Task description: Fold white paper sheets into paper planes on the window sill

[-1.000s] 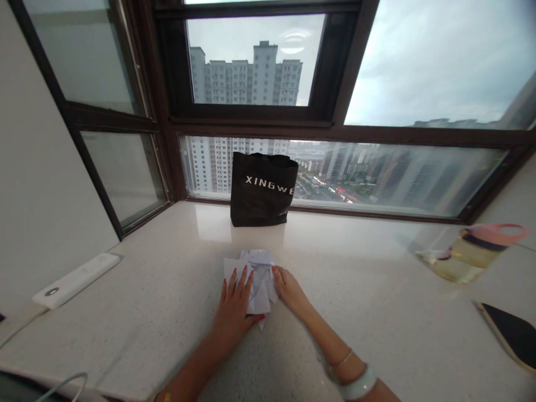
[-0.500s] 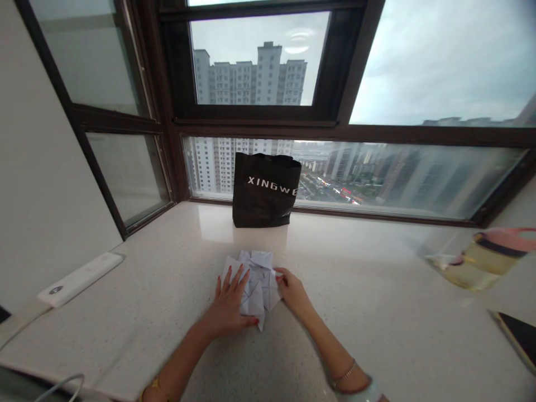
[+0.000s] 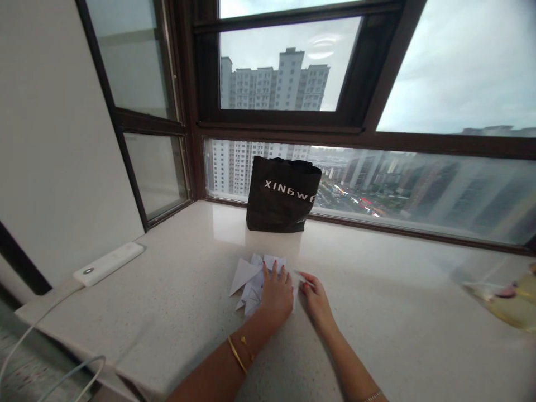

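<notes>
A folded white paper [image 3: 248, 279] with several creases and pointed flaps lies on the pale speckled counter [image 3: 176, 312]. My left hand [image 3: 277, 291] rests flat on the paper's right part, fingers stretched forward and pressing down. My right hand [image 3: 315, 297] lies just right of it on the counter, fingers bent, pinching the paper's right edge. One triangular flap sticks out to the left of my left hand.
A black paper bag [image 3: 281, 194] with white letters stands at the window behind the paper. A white power bank [image 3: 109, 262] with a cable lies at the left. A blurred bottle with yellowish liquid [image 3: 508, 296] lies at the right edge.
The view has swung left and the scene slid right. My left hand has moved from the paper's left part onto its right part, uncovering a triangular flap. The right hand stays at the edge.
</notes>
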The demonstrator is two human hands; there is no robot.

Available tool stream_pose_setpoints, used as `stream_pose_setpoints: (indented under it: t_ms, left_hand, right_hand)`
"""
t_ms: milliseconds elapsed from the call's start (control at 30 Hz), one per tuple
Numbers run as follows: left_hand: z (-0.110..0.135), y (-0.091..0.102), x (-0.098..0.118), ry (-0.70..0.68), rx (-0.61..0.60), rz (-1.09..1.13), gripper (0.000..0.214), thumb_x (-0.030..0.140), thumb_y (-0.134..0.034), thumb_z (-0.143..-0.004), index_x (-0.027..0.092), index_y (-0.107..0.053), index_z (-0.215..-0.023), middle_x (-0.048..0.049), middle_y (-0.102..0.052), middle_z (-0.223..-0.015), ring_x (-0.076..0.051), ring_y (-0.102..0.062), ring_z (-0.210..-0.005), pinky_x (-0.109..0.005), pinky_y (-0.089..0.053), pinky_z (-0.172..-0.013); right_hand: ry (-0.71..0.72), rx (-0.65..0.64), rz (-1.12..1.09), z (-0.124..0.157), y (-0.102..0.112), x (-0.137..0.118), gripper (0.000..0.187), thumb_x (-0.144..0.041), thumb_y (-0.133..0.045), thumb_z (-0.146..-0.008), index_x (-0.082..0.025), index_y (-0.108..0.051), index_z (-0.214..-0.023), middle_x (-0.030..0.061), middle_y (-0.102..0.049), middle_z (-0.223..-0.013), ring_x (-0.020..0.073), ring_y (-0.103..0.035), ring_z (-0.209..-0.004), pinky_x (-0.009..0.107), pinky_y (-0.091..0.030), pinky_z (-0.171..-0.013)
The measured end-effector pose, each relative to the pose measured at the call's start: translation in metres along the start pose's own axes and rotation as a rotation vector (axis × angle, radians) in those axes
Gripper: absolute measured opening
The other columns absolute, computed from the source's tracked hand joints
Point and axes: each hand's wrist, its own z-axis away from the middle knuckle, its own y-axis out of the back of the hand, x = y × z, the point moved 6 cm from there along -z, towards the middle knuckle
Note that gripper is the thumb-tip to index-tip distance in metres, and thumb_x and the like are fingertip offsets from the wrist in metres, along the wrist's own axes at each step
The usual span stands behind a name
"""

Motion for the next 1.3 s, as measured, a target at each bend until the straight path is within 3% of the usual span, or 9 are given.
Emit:
stream_pose_setpoints:
  t_ms: [333,700,867,967,1067,1200,1300]
  left_hand:
    - [0.011,-0.009,-0.042,0.135,0.056,-0.009,0.042,0.038,-0.026,-0.086,0.026,-0.05,-0.119,-0.0036,-0.048,-0.128,-0.033,-0.034,-0.12,-0.062,-0.007,-0.099]
    - [0.027,0.004,-0.103,0.195,0.057,-0.078,0.041,0.038,-0.026,-0.086,0.028,-0.05,-0.118,-0.0018,-0.05,-0.126,-0.032,-0.037,-0.118,-0.063,-0.004,-0.098]
    - [0.03,0.013,-0.118,0.199,0.06,-0.058,0.041,0.036,-0.028,-0.086,0.025,-0.049,-0.118,-0.0047,-0.049,-0.126,-0.031,-0.034,-0.121,-0.059,-0.003,-0.1]
    - [0.028,0.022,-0.113,0.18,0.095,-0.033,0.042,0.036,-0.027,-0.086,0.024,-0.047,-0.12,-0.0068,-0.045,-0.13,-0.029,-0.027,-0.126,-0.058,-0.001,-0.102]
    - [0.022,0.028,-0.088,0.087,0.12,0.033,0.045,0.036,-0.023,-0.087,0.021,-0.043,-0.124,-0.008,-0.04,-0.134,-0.024,-0.023,-0.129,-0.053,-0.003,-0.105]
    - [0.01,0.014,-0.042,-0.027,-0.033,0.139,0.044,0.027,-0.025,-0.086,0.008,-0.046,-0.119,-0.0139,-0.046,-0.128,-0.022,-0.033,-0.123,-0.043,-0.018,-0.106]
    - [0.007,0.001,-0.019,-0.083,-0.065,0.24,0.045,0.023,-0.029,-0.084,0.004,-0.042,-0.122,-0.0163,-0.042,-0.13,-0.022,-0.032,-0.124,-0.038,-0.022,-0.106]
  right_hand:
    - [-0.035,-0.044,-0.013,-0.001,-0.006,0.004,0.036,-0.03,-0.04,-0.068,-0.017,-0.057,-0.096,0.0097,-0.06,-0.097,0.021,-0.056,-0.089,0.039,-0.041,-0.087]
    - [-0.033,-0.075,0.024,0.004,-0.01,-0.007,0.037,-0.028,-0.039,-0.066,-0.016,-0.056,-0.097,0.0091,-0.058,-0.093,0.0197,-0.055,-0.084,0.037,-0.041,-0.083]
    - [0.006,-0.081,0.08,0.004,-0.011,-0.007,0.037,-0.027,-0.038,-0.068,-0.016,-0.057,-0.097,0.0091,-0.059,-0.087,0.0204,-0.055,-0.082,0.038,-0.042,-0.081]
    - [0.024,-0.081,0.083,0.003,-0.011,-0.008,0.036,-0.028,-0.038,-0.069,-0.016,-0.057,-0.097,0.0096,-0.059,-0.09,0.0208,-0.055,-0.085,0.038,-0.042,-0.083]
    - [0.045,-0.108,0.076,0.003,-0.013,-0.012,0.035,-0.028,-0.038,-0.07,-0.018,-0.056,-0.099,0.0097,-0.06,-0.097,0.0208,-0.055,-0.091,0.039,-0.041,-0.086]
    - [0.13,-0.275,0.092,0.008,-0.026,-0.02,0.041,-0.03,-0.038,-0.071,-0.015,-0.051,-0.108,0.0124,-0.058,-0.107,0.0212,-0.054,-0.1,0.04,-0.039,-0.091]
    - [0.185,-0.329,0.205,0.014,-0.034,-0.018,0.046,-0.028,-0.036,-0.072,-0.015,-0.047,-0.115,0.0134,-0.055,-0.116,0.0227,-0.05,-0.108,0.046,-0.031,-0.096]
